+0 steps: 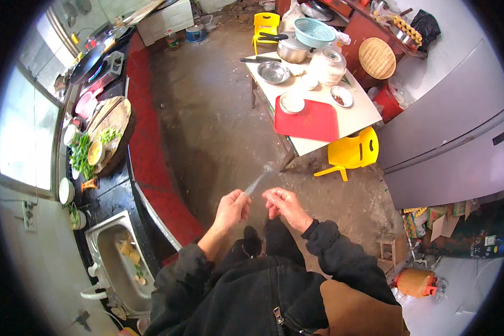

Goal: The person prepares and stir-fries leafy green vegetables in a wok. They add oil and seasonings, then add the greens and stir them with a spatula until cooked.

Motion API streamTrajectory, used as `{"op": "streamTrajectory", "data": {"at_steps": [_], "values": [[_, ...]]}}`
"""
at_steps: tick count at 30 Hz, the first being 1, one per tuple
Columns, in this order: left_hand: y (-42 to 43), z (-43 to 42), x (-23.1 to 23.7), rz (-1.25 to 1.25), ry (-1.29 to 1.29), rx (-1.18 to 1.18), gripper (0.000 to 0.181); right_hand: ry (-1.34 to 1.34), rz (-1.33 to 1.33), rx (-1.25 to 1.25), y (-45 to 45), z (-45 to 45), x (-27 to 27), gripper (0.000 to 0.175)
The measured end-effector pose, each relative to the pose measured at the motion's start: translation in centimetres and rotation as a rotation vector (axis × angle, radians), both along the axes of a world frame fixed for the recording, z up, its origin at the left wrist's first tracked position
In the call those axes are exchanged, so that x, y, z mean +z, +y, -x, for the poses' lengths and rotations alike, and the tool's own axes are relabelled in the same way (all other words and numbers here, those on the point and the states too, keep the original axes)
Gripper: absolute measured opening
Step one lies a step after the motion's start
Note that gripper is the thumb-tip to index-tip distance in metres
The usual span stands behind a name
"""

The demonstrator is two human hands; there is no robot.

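Observation:
My left hand [232, 206] is closed on the narrow end of a translucent spoon-like utensil [257, 183], which slants up and to the right, its rounded end towards the table. A little to the right, my right hand [286, 206] is raised with fingers bent and fingertips close together. Whether anything thin lies between those fingertips cannot be told. Both hands are over the floor in front of my body, apart from each other. Beyond them, a red tray [308, 122] lies on the small table [357, 113], with a white bowl [292, 103] on its upper left corner.
At left, a counter holds a round wooden chopping board [117, 126] with chopped greens, a sink [140, 252] and a wok [86, 65] on a stove. A yellow chair [353, 153] stands by the table, a fridge [449, 126] at right. A steel basin [273, 73] sits on the table.

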State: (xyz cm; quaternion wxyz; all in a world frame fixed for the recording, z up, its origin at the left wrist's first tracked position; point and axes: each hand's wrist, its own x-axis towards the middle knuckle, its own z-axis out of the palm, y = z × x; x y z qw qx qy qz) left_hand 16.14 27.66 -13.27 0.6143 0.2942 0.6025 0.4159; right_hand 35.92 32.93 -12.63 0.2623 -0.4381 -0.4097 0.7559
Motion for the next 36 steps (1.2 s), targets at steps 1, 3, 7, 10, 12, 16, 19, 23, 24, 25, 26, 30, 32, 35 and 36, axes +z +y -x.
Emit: {"op": "streamTrajectory", "data": {"at_steps": [1, 3, 7, 10, 12, 16, 19, 23, 24, 25, 26, 30, 32, 35, 36], "values": [[2.5, 0.1, 0.6, 0.026, 0.036, 0.016, 0.026, -0.031, 0.018, 0.032, 1.0, -0.8, -1.6, 0.026], [7.3, 0.7, -2.4, -0.007, 0.105, -0.003, 0.026, -0.09, 0.058, 0.102, 3.1, -2.2, -5.3, 0.027], [17.2, -0.1, -7.4, -0.042, 0.131, -0.014, 0.026, -0.134, 0.142, 0.129, 7.0, -2.0, -9.2, 0.02], [24.0, -1.6, -9.2, 0.006, 0.155, -0.046, 0.026, -0.13, 0.108, 0.15, 10.7, -1.4, -10.7, 0.02], [28.3, -2.1, -10.3, 0.043, 0.143, -0.074, 0.024, -0.088, 0.134, 0.124, 13.7, -1.3, -11.2, 0.026], [36.0, -2.8, -12.8, 0.044, 0.443, -0.222, 0.024, -0.087, 0.135, 0.019, 19.3, -3.2, -10.5, 0.041], [40.4, -3.2, -14.5, -0.15, 0.914, -0.38, 0.025, -0.15, 0.185, -0.021, 23.3, -5.2, -10.9, 0.047], [45.6, -3.4, -13.4, -0.077, 1.073, -0.527, 0.024, -0.175, 0.233, -0.08, 26.9, -5.6, -11.1, 0.046], [46.9, -2.9, -13.7, -0.102, 1.097, -0.561, 0.024, -0.165, 0.23, -0.082, 27.5, -5.5, -11.3, 0.045], [48.1, -2.5, -14.0, -0.127, 1.12, -0.597, 0.024, -0.154, 0.227, -0.085, 27.9, -5.3, -11.6, 0.043], [49.3, -2.3, -14.3, -0.138, 1.154, -0.648, 0.025, -0.144, 0.224, -0.089, 28.1, -5.1, -11.8, 0.042], [53.3, -1.1, -15.2, -0.31, 1.201, -0.657, 0.022, -0.16, 0.266, -0.098, 28.6, -4.1, -12.4, 0.036], [55.1, -0.7, -15.4, -0.356, 1.222, -0.692, 0.019, -0.18, 0.3, -0.126, 28.4, -3.5, -12.4, 0.034], [57.8, -0.2, -16.1, -0.431, 1.248, -0.754, 0.018, -0.135, 0.309, -0.184, 27.3, -2.7, -14.0, 0.033], [58.6, 0.0, -16.5, -0.459, 1.255, -0.779, 0.017, -0.147, 0.324, -0.198, 27.6, -2.1, -13.8, 0.034]]}}
